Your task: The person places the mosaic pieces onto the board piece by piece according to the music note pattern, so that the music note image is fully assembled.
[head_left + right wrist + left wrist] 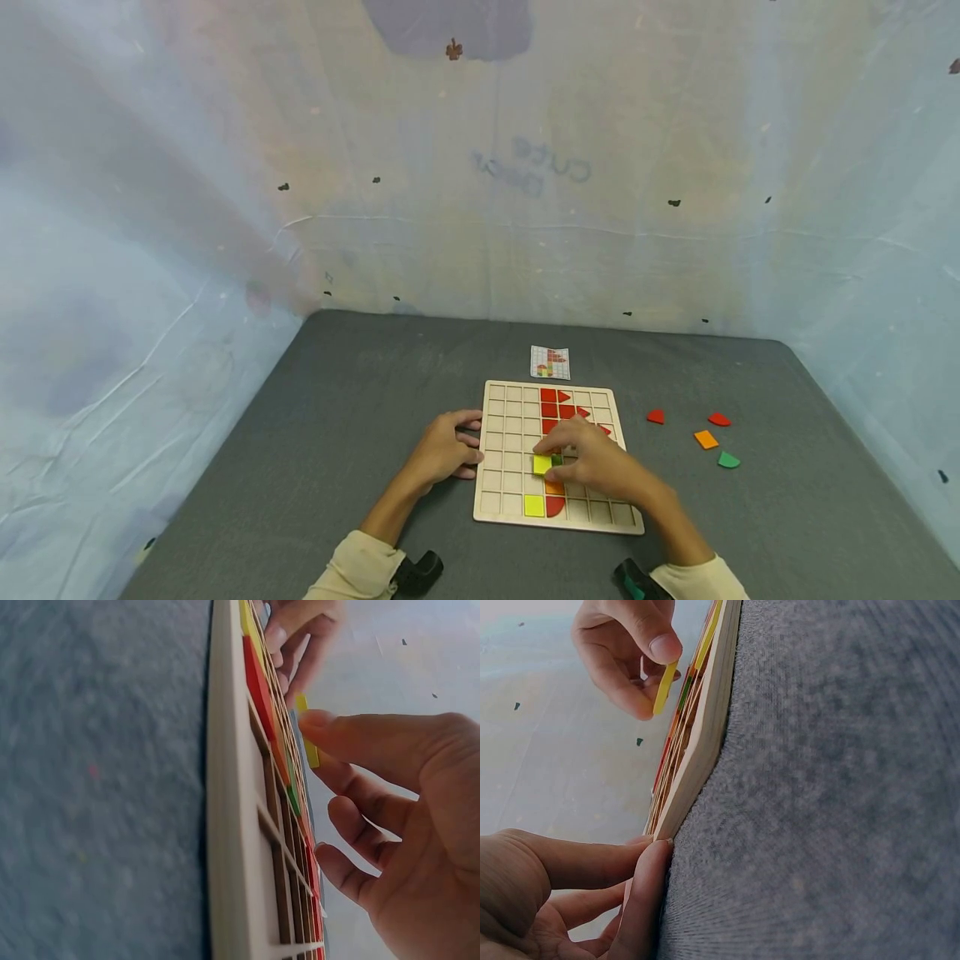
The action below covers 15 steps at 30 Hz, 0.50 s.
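Note:
A wooden grid board (506, 487) lies on the grey table, with red, orange, green and yellow pieces set in its middle columns. My right hand (596, 457) is over the board, pinching a yellow square tile (542, 464) between thumb and fingers. In the right wrist view the tile (309, 742) stands tilted just above the grid. A green piece (557, 459) shows partly beside it. My left hand (441, 450) touches the board's left edge with its fingertips. Another yellow square (534, 506) and a red quarter-round piece (555, 506) sit in the nearest row.
A small printed pattern card (550, 362) lies behind the board. Right of the board are loose pieces: two red ones (656, 417), an orange square (706, 439) and a green quarter-round (728, 459). A pale sheet (480, 250) hangs around the table.

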Available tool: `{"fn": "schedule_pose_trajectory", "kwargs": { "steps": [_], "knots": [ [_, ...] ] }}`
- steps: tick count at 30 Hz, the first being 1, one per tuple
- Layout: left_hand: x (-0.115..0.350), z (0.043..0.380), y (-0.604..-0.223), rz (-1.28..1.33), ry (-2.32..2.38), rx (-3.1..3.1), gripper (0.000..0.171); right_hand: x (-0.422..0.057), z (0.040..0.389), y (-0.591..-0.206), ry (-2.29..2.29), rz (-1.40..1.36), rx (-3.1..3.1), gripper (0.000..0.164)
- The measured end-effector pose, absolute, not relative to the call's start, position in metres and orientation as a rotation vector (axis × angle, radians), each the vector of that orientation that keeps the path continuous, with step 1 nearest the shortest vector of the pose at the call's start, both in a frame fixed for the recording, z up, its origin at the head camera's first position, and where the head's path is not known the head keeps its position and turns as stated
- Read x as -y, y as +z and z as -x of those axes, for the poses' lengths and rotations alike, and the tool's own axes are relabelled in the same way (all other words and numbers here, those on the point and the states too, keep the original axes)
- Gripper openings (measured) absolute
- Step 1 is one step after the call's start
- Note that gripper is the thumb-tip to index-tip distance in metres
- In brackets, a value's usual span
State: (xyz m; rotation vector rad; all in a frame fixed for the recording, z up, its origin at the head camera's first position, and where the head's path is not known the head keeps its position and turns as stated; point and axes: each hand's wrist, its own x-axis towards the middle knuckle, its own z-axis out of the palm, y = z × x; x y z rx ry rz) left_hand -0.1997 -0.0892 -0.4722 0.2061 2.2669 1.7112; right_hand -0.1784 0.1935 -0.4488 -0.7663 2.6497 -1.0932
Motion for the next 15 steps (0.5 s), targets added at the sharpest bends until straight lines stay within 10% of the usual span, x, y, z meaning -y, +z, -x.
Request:
{"fn": "schedule_pose_trajectory", "kwargs": {
  "steps": [15],
  "knots": [
    [0.088,0.199,-0.471,-0.207,1.706,-2.282,0.066,-0.179,0.173,-0.452,-1.055,0.856,-2.602,0.026]
  ]
}}
